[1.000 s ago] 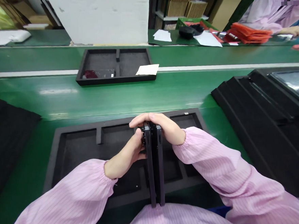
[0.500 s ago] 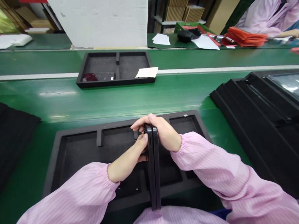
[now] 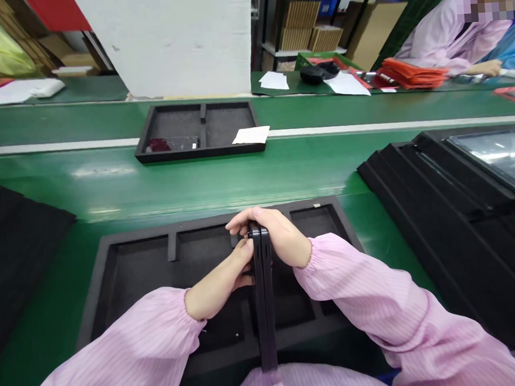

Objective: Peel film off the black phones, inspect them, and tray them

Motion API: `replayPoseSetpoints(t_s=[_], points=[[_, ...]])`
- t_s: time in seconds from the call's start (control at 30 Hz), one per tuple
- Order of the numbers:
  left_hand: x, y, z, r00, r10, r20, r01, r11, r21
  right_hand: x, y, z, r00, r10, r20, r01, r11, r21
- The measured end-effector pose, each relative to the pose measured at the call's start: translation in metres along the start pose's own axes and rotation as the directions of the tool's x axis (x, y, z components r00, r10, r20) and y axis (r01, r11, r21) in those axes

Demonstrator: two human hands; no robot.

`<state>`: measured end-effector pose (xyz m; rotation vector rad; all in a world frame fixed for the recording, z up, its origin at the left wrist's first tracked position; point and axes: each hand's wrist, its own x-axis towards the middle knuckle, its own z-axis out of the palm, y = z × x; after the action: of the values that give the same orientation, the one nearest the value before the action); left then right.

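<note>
Black slabs [image 3: 260,298] [image 3: 269,298], two, held edge-up together, gripped by two hands [image 3: 219,281] [image 3: 286,236] over one large tray [image 3: 141,263].

I am watching through one head-worn camera, which is facing forward and down, looking closely onto two slim black rectangular slabs [image 3: 267,298] edge-on, with a flat white panel [image 3: 170,40] standing far.

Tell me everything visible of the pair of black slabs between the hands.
The pair of black slabs stands on edge, side by side with a thin seam between, seen as long, narrow, slightly glossy strips, perhaps plastic or metal. Small slots show towards the far end. The left hand touches the left side; the right hand curls over the far end. Below lies a black tray.
</note>
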<state>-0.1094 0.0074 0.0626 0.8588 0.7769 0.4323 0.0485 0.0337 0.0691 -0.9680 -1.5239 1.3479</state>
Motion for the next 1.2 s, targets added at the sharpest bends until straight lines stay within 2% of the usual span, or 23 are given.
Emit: replayPoseSetpoints(t_s=[0.3,0.4,0.53,0.63,0.73,0.83,0.9,1.0,1.07,1.13,1.2], points=[[0.004,-0.012,-0.007,0.999,0.039,0.030,-0.038,0.999,-0.024,-0.001,0.001,-0.001,1.000,-0.020,-0.002,0.020,1.000,-0.003],[0.001,-0.010,-0.009,0.994,0.053,0.095,-0.048,0.998,-0.045,-0.002,-0.001,-0.001,0.999,-0.034,-0.009,0.034,0.999,-0.009],[-0.001,0.000,-0.009,0.975,0.116,0.189,-0.148,0.976,0.160,-0.003,-0.004,-0.001,0.998,-0.060,-0.036,0.059,0.998,-0.023],[-0.001,0.006,-0.003,0.981,0.105,0.162,-0.147,0.951,0.272,-0.003,-0.003,0.000,0.997,-0.069,-0.033,0.068,0.998,-0.008],[-0.002,0.006,0.003,0.988,0.106,0.109,-0.131,0.956,0.261,-0.006,-0.003,0.002,0.995,-0.092,-0.040,0.092,0.996,0.000],[-0.005,0.008,0.004,0.973,0.222,0.070,-0.232,0.937,0.262,-0.012,-0.003,0.004,0.991,-0.136,-0.002,0.136,0.990,0.041],[-0.006,0.011,-0.001,0.907,0.418,0.050,-0.411,0.852,0.325,-0.016,-0.003,0.005,0.976,-0.197,0.090,0.192,0.979,0.064],[-0.003,0.014,-0.013,0.713,0.692,0.110,-0.657,0.606,0.450,-0.017,0.000,0.004,0.925,-0.324,0.201,0.338,0.941,-0.039],[0.002,0.013,-0.021,0.605,0.772,0.192,-0.735,0.450,0.507,-0.016,0.000,0.004,0.888,-0.406,0.215,0.441,0.885,-0.151],[0.009,0.009,-0.027,0.520,0.810,0.269,-0.771,0.311,0.556,-0.014,-0.001,0.003,0.843,-0.492,0.219,0.533,0.820,-0.210],[0.015,0.005,-0.029,0.454,0.830,0.324,-0.797,0.215,0.565,-0.012,-0.002,0.002,0.790,-0.567,0.233,0.612,0.756,-0.232]])
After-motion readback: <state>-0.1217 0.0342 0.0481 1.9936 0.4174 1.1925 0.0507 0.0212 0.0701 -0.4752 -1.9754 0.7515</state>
